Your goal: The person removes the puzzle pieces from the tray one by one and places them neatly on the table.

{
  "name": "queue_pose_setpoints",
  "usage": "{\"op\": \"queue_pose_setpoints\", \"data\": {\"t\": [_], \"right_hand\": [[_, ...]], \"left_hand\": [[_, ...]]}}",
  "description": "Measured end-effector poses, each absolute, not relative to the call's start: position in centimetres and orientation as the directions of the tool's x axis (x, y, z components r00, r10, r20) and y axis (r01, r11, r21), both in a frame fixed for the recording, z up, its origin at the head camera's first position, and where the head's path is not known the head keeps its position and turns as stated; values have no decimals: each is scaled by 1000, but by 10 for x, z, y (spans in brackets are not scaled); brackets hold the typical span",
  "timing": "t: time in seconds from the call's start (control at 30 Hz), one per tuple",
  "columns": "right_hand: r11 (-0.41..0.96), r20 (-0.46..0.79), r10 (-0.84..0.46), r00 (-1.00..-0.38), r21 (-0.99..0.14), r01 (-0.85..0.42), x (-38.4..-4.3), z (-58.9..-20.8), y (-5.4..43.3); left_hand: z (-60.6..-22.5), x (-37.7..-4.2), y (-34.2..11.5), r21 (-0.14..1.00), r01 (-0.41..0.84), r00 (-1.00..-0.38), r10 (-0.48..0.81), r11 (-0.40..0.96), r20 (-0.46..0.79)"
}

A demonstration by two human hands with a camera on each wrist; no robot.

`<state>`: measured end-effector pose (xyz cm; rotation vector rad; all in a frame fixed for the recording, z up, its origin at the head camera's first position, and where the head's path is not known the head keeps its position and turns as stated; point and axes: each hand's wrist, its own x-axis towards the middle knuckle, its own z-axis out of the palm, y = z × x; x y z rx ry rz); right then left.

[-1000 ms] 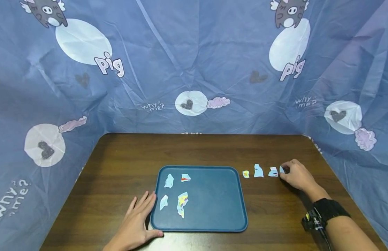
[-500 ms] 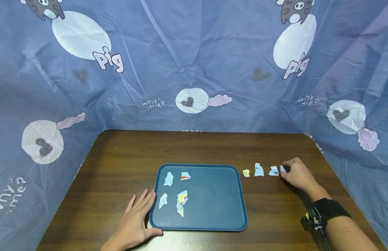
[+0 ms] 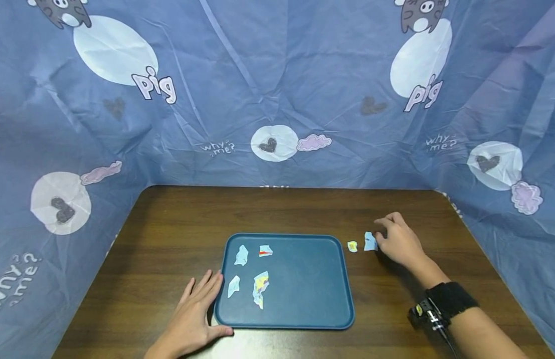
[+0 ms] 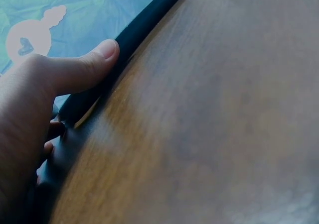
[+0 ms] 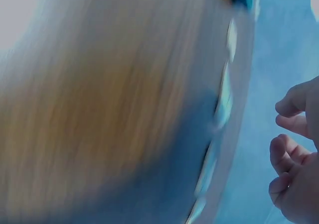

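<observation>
A dark blue tray (image 3: 308, 284) lies on the table with several torn paper scraps on its left half, among them a pale blue scrap (image 3: 241, 255), one with a red stripe (image 3: 266, 251) and a yellow-patterned one (image 3: 261, 286). My left hand (image 3: 189, 316) rests at the tray's lower left corner, fingers spread along the left side, thumb (image 4: 99, 55) on the front rim. Above the row of scraps right of the tray hovers my right hand (image 3: 400, 242), fingers loosely bent with nothing between them. It overlaps a light blue scrap (image 3: 369, 242) in the head view.
A small yellow scrap (image 3: 352, 247) lies just right of the tray. In the right wrist view, further scraps (image 5: 207, 164) continue the row, hidden behind the hand in the head view. A blue pig-print cloth (image 3: 277, 99) hangs around the brown wooden table (image 3: 192, 214).
My right hand has let go of the rightmost scrap at the end of the row and moved left, lifting over the other scraps. The left hand has stayed at the tray.
</observation>
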<state>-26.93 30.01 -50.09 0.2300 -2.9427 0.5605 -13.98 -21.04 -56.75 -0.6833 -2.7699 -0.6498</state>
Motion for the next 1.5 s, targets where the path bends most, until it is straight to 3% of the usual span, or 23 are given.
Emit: {"op": "queue_pose_setpoints", "data": {"t": [0.3,0.53,0.67,1.03,1.5], "right_hand": [[854,184,-303,-935,-382,-352,-267,-493,213],[816,163,-402,-901,-381,-434,-274,-486,154],[814,125,-439,-890,-365,-452,-279,-487,129],[807,-42,-509,-860,-371,-459,-284,-497,84],[835,-98,-513,-853,-285,-470,-285,-511,59]], "left_hand": [[-567,-140,-209,414,444,-896,379,795,233],[-568,-140,-209,397,474,-876,378,786,298],[-568,-141,-208,408,466,-883,382,785,273],[-566,-140,-211,425,428,-904,369,798,217],[-569,-141,-212,414,442,-896,375,796,237]]}}
